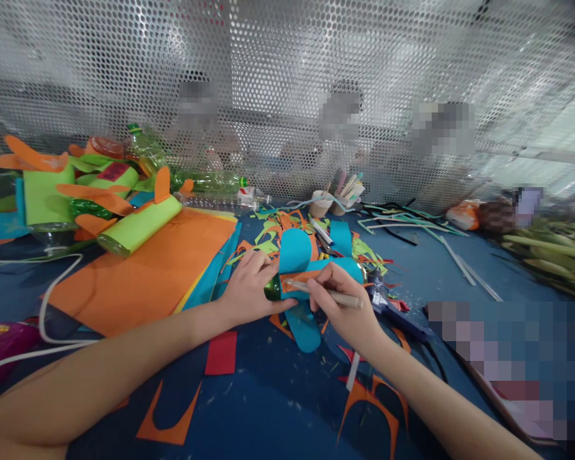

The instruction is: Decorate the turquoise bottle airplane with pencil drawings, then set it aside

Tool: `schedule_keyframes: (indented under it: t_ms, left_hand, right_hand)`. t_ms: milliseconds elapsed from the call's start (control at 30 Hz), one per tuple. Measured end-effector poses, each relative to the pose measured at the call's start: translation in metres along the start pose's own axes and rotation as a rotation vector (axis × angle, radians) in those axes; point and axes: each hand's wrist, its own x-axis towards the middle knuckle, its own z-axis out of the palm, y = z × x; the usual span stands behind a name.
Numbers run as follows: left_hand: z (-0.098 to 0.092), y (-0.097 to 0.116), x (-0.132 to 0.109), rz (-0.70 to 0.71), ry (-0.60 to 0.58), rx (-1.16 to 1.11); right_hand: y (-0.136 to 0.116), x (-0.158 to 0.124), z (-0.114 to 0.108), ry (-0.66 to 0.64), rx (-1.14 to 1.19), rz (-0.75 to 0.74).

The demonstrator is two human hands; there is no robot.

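Note:
My left hand lies on the blue table with fingers curled against the end of a green bottle wrapped in blue paper, steadying it. Blue paper wings stick out above and below the bottle. My right hand is closed round a pale stick-shaped tool, its tip touching an orange paper piece on the bottle's side.
Orange paper sheets lie at the left, with finished green-and-orange bottle planes behind them. Paper scraps litter the table. Cups of sticks stand at the back by a perforated screen, people behind it. A white cable runs at the left.

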Motion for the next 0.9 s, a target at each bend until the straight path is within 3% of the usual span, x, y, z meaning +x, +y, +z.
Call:
schedule_keyframes:
  t_ms: [900]
  left_hand:
    - [0.0003,-0.0007,-0.0005,0.0,-0.005,0.01]
  right_hand:
    - [0.0024,-0.0008,0.0008,-0.011,0.027,-0.008]
